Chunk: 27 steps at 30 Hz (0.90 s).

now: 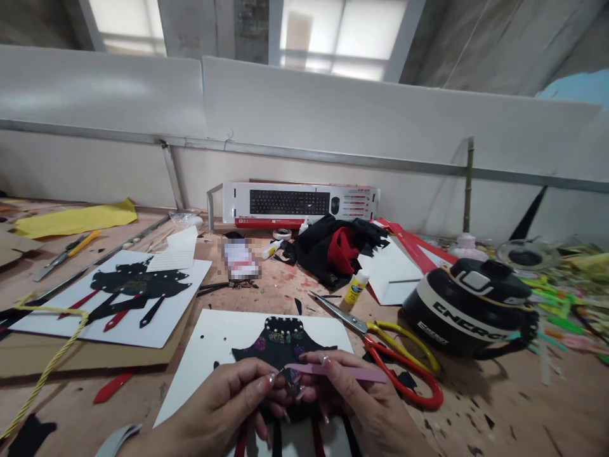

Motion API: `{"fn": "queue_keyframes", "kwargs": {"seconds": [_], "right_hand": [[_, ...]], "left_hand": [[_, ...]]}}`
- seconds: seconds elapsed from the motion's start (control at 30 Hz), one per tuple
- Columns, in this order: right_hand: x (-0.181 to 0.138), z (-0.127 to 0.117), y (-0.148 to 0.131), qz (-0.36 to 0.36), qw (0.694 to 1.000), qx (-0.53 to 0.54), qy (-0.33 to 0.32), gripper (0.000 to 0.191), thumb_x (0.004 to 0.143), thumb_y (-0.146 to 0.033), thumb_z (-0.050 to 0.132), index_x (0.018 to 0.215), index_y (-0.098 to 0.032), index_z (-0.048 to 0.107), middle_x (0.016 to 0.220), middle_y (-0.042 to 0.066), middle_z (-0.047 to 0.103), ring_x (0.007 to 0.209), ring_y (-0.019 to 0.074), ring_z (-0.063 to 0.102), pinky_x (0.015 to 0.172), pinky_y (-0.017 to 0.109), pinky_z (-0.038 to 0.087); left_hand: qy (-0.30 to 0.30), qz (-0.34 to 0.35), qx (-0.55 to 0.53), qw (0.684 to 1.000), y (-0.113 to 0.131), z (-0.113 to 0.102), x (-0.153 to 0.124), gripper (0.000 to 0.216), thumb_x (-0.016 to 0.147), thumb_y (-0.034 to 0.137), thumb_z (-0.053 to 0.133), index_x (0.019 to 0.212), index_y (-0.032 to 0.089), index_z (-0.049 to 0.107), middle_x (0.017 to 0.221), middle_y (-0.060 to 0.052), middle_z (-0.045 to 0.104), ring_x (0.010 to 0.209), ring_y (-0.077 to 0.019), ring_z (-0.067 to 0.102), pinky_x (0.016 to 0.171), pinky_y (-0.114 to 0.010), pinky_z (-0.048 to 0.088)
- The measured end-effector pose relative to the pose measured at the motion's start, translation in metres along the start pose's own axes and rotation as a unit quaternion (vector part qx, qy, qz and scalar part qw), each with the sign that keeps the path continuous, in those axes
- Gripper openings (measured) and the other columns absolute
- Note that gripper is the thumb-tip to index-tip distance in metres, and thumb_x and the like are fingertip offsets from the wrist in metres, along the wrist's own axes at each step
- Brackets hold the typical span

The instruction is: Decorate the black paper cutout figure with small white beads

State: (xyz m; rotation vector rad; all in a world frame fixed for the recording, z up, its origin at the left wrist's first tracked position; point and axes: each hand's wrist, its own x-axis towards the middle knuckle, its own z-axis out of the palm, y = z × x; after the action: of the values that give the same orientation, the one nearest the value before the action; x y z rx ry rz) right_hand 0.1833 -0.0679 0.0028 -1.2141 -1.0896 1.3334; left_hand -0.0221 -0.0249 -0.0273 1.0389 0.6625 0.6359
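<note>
From where I stand, the purple tool (361,373) lies nearly crosswise in the grasp of the right hand (366,400), its tip pointing left. That tip meets the pinched fingertips of the left hand (233,397), which seem to hold a small dark piece (294,383), just above the black cutout (278,350) on the bench.

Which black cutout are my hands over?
The near cutout, beneath your left hand and right hand; the other cutout, farther left, has a white paper slip overlapping it.
</note>
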Motion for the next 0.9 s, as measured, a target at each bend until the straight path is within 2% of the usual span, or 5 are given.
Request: {"fn": "queue_keyframes", "kwargs": {"seconds": [0.2,0.37,0.57,0.7,0.9], "right_hand": [[-0.001,-0.002,-0.003,0.002,0.999,-0.032,0.002,0.034,0.087,-0.05,0.063,0.1,-0.022,0.075,0.091,0.008,0.075,0.082,0.0206,0.07,0.074,0.033,0.056],[0.001,-0.004,0.001,-0.007,0.999,-0.038,-0.009,0.035,0.089,-0.051,0.06,0.103,-0.022,0.075,0.08,0.007,0.074,0.072,0.0187,0.069,0.063,0.029,0.055],[-0.004,-0.001,-0.004,-0.015,1.0,-0.001,-0.009,0.027,0.088,-0.046,0.065,0.098,-0.023,0.075,0.085,0.005,0.077,0.073,0.0172,0.071,0.072,0.03,0.057],[-0.006,0.0,-0.007,-0.022,1.0,-0.021,-0.003,0.029,0.088,-0.047,0.063,0.099,-0.023,0.075,0.079,0.005,0.077,0.076,0.0195,0.073,0.074,0.032,0.059],[-0.01,-0.005,-0.015,-0.22,0.962,-0.159,-0.018,0.022,0.092,-0.025,0.06,0.106,-0.036,0.074,0.099,0.002,0.078,0.088,0.0195,0.073,0.077,0.03,0.06]], "left_hand": [[-0.015,-0.019,0.019,1.0,0.002,-0.001,-0.003,0.029,0.083,0.041,0.07,0.099,0.017,0.067,0.088,-0.006,0.072,0.072,-0.0131,0.065,0.06,-0.021,0.047],[-0.038,0.004,0.014,0.999,0.004,-0.001,-0.003,0.025,0.08,0.03,0.076,0.1,0.018,0.067,0.105,-0.01,0.073,0.102,-0.0206,0.066,0.086,-0.03,0.048],[-0.021,-0.033,0.011,0.999,0.007,0.001,-0.004,0.029,0.077,0.035,0.078,0.098,0.018,0.066,0.101,-0.01,0.072,0.087,-0.0179,0.067,0.061,-0.023,0.051],[-0.018,-0.06,-0.021,0.998,0.011,0.004,-0.004,0.034,0.07,0.035,0.083,0.095,0.017,0.067,0.096,-0.009,0.073,0.082,-0.0171,0.067,0.057,-0.021,0.053],[-0.032,-0.054,-0.091,0.994,0.007,0.004,-0.002,0.029,0.073,0.028,0.081,0.097,0.016,0.068,0.09,-0.007,0.071,0.077,-0.0153,0.067,0.055,-0.02,0.052]]}}
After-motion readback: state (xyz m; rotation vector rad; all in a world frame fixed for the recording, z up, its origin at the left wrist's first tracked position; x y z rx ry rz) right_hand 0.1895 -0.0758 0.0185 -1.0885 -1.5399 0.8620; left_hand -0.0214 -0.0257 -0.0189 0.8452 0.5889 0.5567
